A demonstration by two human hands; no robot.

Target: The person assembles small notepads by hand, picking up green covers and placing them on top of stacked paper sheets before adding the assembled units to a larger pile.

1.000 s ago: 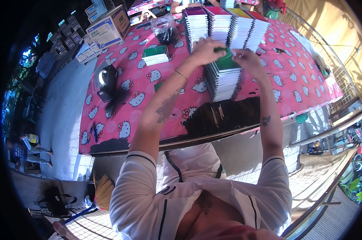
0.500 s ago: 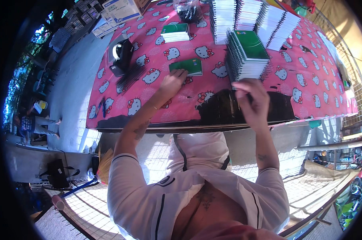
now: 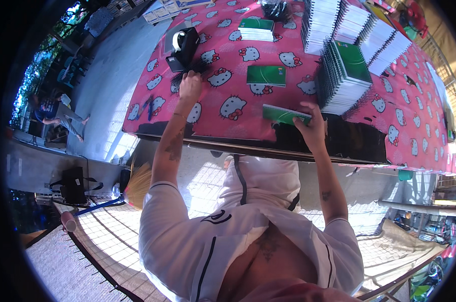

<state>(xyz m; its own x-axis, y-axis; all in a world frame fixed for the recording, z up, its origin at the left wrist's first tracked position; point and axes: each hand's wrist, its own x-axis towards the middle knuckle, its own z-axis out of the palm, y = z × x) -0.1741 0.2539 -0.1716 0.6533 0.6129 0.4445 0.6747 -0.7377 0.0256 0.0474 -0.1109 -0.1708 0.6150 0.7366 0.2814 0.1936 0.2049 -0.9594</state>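
The step in hand appears to be taking up a coil: the left hand (image 3: 190, 86), its fingers close together, is at the dark coils (image 3: 202, 67), though whether it grips one cannot be told. The next move probably calls for a fine pinch there. The right hand (image 3: 312, 126), clamped on the green booklet (image 3: 278, 113), holds it tilted, white-edged along the top, near the worktop's (image 3: 213, 129) front edge.

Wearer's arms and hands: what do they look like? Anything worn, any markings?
Left hand and right hand are ungloved. Short white sleeves with dark trim near the cuffs. Thin bracelet on the left wrist. Dark tattoos on both forearms.
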